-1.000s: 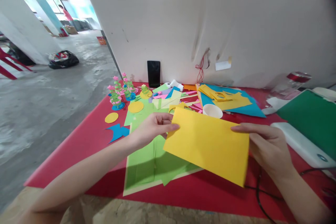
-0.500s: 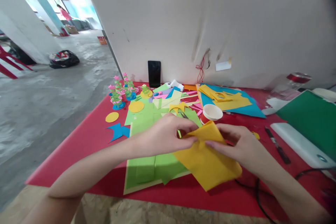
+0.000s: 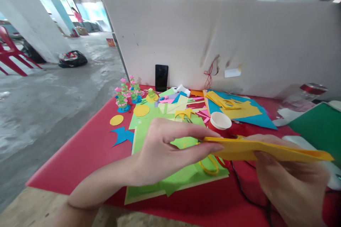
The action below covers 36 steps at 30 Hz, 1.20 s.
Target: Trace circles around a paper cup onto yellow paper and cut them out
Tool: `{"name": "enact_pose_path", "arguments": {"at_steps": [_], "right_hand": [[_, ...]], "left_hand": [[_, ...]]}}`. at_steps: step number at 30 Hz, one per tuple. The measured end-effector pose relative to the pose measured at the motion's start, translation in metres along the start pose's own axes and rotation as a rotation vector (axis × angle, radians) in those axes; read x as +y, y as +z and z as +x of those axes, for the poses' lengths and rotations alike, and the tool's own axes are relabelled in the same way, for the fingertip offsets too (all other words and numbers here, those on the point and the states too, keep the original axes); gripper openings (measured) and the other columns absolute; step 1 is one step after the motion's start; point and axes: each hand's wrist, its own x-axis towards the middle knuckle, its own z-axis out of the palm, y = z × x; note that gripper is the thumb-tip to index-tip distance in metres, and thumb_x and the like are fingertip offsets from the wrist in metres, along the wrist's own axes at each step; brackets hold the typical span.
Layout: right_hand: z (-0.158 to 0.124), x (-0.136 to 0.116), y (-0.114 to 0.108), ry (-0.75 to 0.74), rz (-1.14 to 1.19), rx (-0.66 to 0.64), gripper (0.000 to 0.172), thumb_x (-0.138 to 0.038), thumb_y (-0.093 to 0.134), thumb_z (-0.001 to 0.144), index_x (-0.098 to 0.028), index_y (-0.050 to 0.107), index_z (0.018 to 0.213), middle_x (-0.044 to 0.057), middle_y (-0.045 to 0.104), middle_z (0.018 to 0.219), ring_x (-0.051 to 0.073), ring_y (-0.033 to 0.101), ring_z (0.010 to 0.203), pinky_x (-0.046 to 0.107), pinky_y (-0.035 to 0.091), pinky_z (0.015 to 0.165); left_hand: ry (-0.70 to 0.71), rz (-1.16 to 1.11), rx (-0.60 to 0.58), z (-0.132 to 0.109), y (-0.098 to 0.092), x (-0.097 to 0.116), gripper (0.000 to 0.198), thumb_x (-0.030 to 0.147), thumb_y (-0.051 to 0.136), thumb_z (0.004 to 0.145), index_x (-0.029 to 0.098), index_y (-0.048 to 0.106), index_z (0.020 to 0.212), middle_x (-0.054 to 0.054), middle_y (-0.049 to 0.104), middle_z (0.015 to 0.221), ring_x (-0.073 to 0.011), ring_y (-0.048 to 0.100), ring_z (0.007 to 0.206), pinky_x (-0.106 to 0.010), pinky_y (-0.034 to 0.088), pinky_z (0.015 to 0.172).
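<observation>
Concrete-floored room; red-covered desk backed by an upright white panel. Landmark for all positions: the cup, white inside and red outside, standing on the desk.

Work piece: yellow paper, folded, seen almost edge-on, held above the desk on the near side of the cup and extending to its right. Layers lie close together at the left end; at the right end the fold bulges slightly.

Left hand, near and left of the cup: grasping the left end of the yellow paper, pinched between thumb and fingers. Right hand, near and right of the cup: grasping the same paper, thumb on the near face, fingers behind. Outline blurred; exact finger placement cannot be told.

Nearer than the cup: scissors, yellow handle loop visible on light-green sheets, which spread leftward; black cable.

Left of the cup: two yellow discs, blue offcuts, small pink-and-green ornaments.

Behind and left of the cup: dark phone, leaning on the panel.

Behind and right of the cup: blue sheet bearing yellow offcuts; clear red-lidded jar farther right.
</observation>
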Motion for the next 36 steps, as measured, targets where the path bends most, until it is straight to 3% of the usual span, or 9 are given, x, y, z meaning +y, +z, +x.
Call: {"name": "enact_pose_path", "arguments": {"at_steps": [3, 8, 19, 24, 28, 31, 36], "right_hand": [[-0.001, -0.006, 0.003, 0.031, -0.003, 0.009, 0.018, -0.017, 0.067, 0.068, -0.033, 0.07, 0.077, -0.004, 0.064, 0.073, 0.015, 0.058, 0.066, 0.022, 0.053, 0.059], [-0.002, -0.007, 0.009, 0.051, -0.064, 0.062, 0.013, -0.019, 0.066, 0.068, -0.032, 0.067, 0.072, -0.004, 0.061, 0.072, 0.016, 0.057, 0.066, 0.025, 0.052, 0.059], [0.0, -0.001, 0.006, 0.081, 0.004, 0.047, 0.018, -0.017, 0.069, 0.066, -0.032, 0.07, 0.076, -0.005, 0.063, 0.073, 0.014, 0.059, 0.067, 0.021, 0.052, 0.06], [0.001, 0.0, 0.004, 0.098, -0.022, 0.023, 0.017, -0.022, 0.071, 0.065, -0.035, 0.072, 0.076, -0.004, 0.066, 0.074, 0.015, 0.061, 0.065, 0.02, 0.053, 0.056], [0.002, 0.003, 0.001, 0.114, -0.026, 0.028, 0.021, -0.021, 0.075, 0.06, -0.036, 0.072, 0.074, -0.006, 0.071, 0.073, 0.014, 0.065, 0.065, 0.014, 0.055, 0.056], [0.006, 0.005, -0.002, 0.181, 0.006, -0.03, 0.02, -0.025, 0.078, 0.057, -0.033, 0.073, 0.075, -0.003, 0.073, 0.071, 0.016, 0.067, 0.062, 0.016, 0.057, 0.056], [0.018, 0.004, -0.006, 0.339, 0.013, -0.302, 0.021, -0.03, 0.075, 0.065, -0.033, 0.073, 0.086, 0.0, 0.074, 0.077, 0.018, 0.069, 0.068, 0.019, 0.058, 0.057]], "left_hand": [[-0.002, 0.048, -0.01, -0.002, 0.0, 0.002, 0.008, 0.016, 0.069, 0.074, 0.019, 0.069, 0.082, 0.004, 0.07, 0.067, -0.0075, 0.06, 0.048, -0.015, 0.05, 0.045], [-0.016, 0.079, -0.046, -0.006, -0.002, 0.002, 0.008, 0.021, 0.066, 0.077, 0.022, 0.07, 0.084, 0.002, 0.071, 0.074, -0.0134, 0.065, 0.06, -0.02, 0.052, 0.05], [0.048, 0.142, -0.013, -0.004, -0.002, -0.001, 0.008, 0.019, 0.066, 0.078, 0.016, 0.07, 0.084, 0.001, 0.071, 0.07, -0.0063, 0.056, 0.045, -0.016, 0.045, 0.042], [0.034, 0.152, 0.015, -0.004, -0.002, 0.001, 0.008, 0.018, 0.068, 0.076, 0.018, 0.07, 0.083, 0.006, 0.064, 0.053, -0.0043, 0.049, 0.037, -0.014, 0.042, 0.037], [-0.01, 0.156, 0.036, -0.003, -0.003, -0.002, 0.007, 0.018, 0.068, 0.075, 0.02, 0.072, 0.08, 0.005, 0.067, 0.058, -0.0051, 0.051, 0.038, -0.015, 0.041, 0.036], [-0.126, 0.122, 0.094, -0.002, -0.005, -0.012, 0.005, 0.024, 0.068, 0.075, 0.023, 0.072, 0.077, 0.004, 0.068, 0.064, -0.0079, 0.054, 0.042, -0.017, 0.043, 0.038], [-0.318, -0.009, 0.205, -0.006, -0.009, -0.029, 0.009, 0.031, 0.071, 0.071, 0.022, 0.071, 0.071, 0.003, 0.069, 0.065, -0.012, 0.06, 0.054, -0.019, 0.048, 0.046]]}}
